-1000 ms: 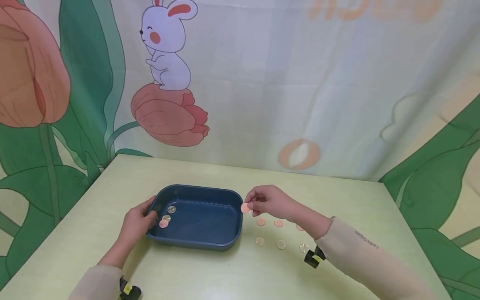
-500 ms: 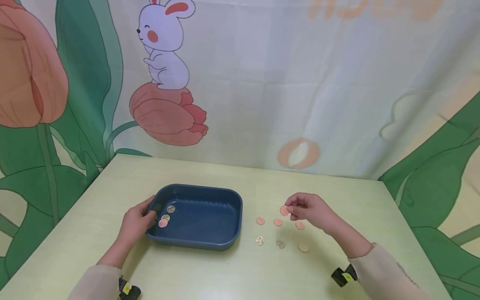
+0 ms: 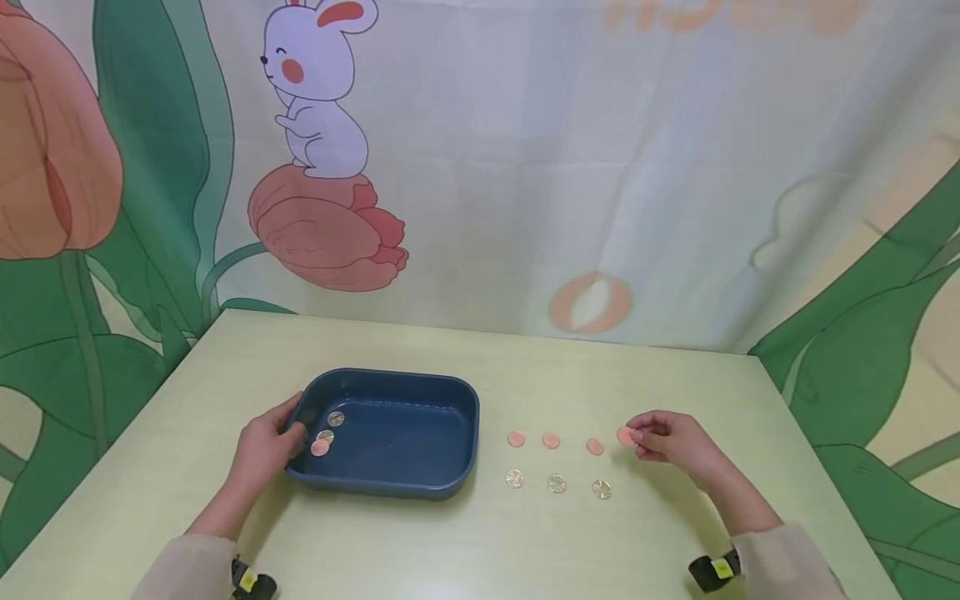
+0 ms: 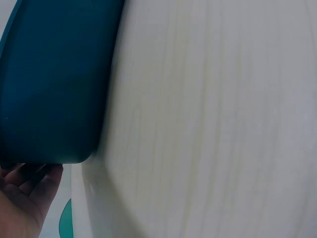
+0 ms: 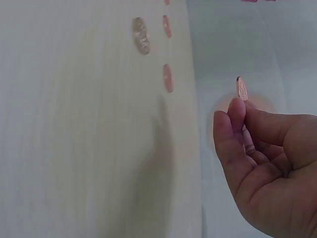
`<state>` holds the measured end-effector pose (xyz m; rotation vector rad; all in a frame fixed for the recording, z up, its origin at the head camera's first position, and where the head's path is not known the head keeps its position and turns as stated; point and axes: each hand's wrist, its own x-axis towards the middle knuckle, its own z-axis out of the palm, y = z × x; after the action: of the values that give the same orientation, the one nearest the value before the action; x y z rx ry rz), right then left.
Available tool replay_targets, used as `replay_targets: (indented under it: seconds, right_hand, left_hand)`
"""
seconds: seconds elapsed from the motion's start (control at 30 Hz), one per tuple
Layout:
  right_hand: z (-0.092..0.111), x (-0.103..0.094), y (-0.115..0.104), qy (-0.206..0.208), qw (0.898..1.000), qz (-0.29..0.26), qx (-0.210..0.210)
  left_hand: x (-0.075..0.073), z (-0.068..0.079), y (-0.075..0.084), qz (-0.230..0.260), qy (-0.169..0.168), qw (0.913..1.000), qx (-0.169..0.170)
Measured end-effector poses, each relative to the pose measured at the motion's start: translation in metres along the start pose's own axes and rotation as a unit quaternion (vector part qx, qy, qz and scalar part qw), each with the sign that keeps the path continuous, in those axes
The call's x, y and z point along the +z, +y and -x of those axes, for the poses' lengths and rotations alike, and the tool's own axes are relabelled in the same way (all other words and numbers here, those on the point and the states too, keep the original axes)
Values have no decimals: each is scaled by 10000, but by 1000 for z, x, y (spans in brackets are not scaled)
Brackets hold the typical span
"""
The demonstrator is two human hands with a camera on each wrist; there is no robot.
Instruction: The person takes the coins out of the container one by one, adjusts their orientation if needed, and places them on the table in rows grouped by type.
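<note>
My left hand [image 3: 264, 446] grips the left end of a dark blue rectangular tray [image 3: 405, 442], thumb over the rim and fingers around the outside. Inside the tray, near that thumb, lie a copper coin [image 3: 320, 447] and two gold coins, one gold coin [image 3: 336, 418] set apart and the other partly under the copper one. To the right, my right hand [image 3: 671, 442] pinches a copper coin [image 5: 241, 88] between thumb and fingertips, above the table. Three copper coins, the rightmost copper coin [image 3: 595, 447] closest to this hand, form a row; three gold coins [image 3: 557, 483] lie in front of them.
The pale table [image 3: 480, 550] ends at a hanging cloth [image 3: 495, 208] printed with a rabbit, tulips and leaves. Each wrist carries a small black camera, the right camera [image 3: 712, 571] close over the tabletop.
My right hand has moved from the tray's right rim out to the right, past the copper row, still pinching its copper coin. My left hand keeps its hold on the tray.
</note>
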<state>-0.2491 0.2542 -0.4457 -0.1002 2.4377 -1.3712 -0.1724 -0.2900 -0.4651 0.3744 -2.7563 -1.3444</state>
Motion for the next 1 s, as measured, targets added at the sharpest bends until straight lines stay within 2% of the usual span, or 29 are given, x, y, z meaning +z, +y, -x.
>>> replay_targets:
  seconds: [0.53,1.0]
  right_hand:
    - [-19,-10,37,531,9942,241,900]
    - [-24,-10,38,381,9934,782,745]
  left_hand:
    - [0,1,1,-20,-99,9999,-112]
    - [1,1,2,13,-83,10000,33]
